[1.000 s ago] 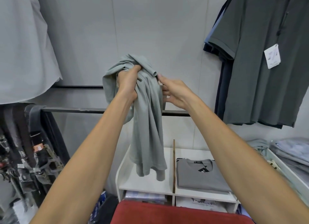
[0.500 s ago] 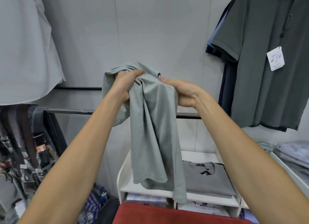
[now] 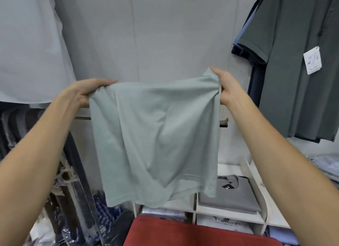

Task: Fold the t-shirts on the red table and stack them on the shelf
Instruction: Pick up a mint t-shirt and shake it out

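Head view had both hands up at chest height. Left hand [image 3: 86,92] pinched one top corner of the sage-green t-shirt [image 3: 156,139], fingers curled over the bunched edge; right hand [image 3: 224,89] gripped the opposite corner, thumb on top, cloth gathered in its grasp. Between them the shirt hung spread in the air, in front of the wall and above the red table [image 3: 192,233], its lower hem dangling just over the white shelf [image 3: 256,196].

Light, limp knit by the look of it: it sagged in the middle and draped in soft folds, so it would slump wherever unsupported. Best held at the corners or shoulder seams, kept taut. Plain pale green, no print visible, faintly creased.

On the shelf lay a folded grey t-shirt [image 3: 233,196] with a black tag.
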